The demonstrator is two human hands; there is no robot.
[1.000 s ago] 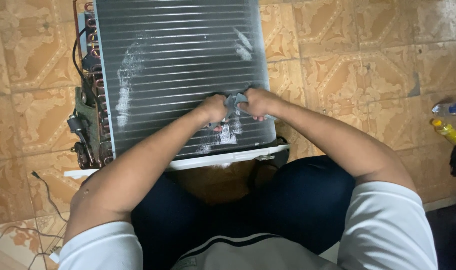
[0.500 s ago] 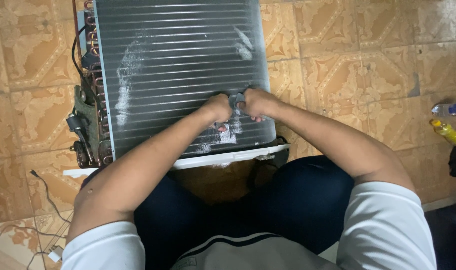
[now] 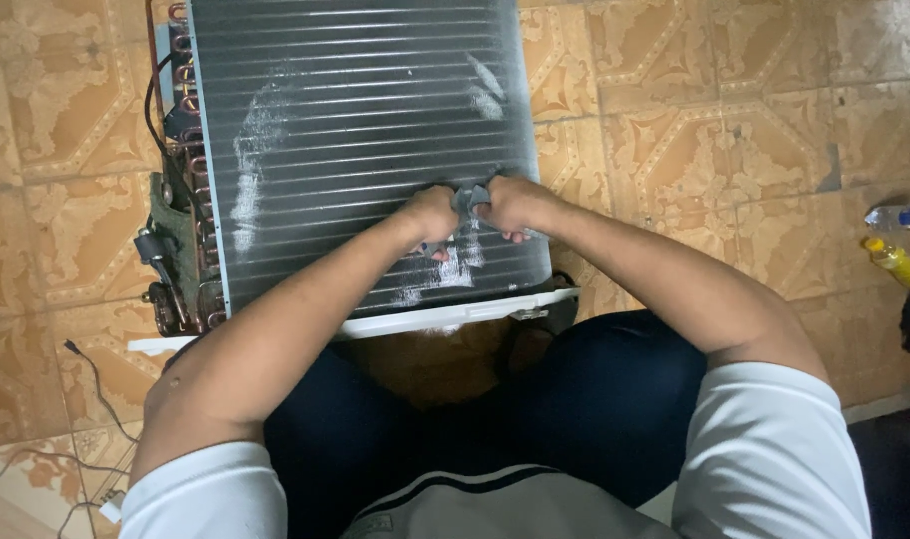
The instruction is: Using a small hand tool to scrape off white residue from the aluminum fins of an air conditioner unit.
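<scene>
While seated on the patterned tan floor tiles [image 3: 734, 110], a person pressed both fists against a grey finned metal coil panel [image 3: 365, 120]. The left hand [image 3: 430, 215] and right hand [image 3: 510, 203] were curled tight, knuckles nearly touching, gripping a small grey object [image 3: 472, 198] between them, its kind unclear. White residue [image 3: 250, 150] streaked the fins. Copper tubing [image 3: 180, 80] ran along the panel's left edge; a yellow bottle [image 3: 896, 262] lay well apart.
</scene>
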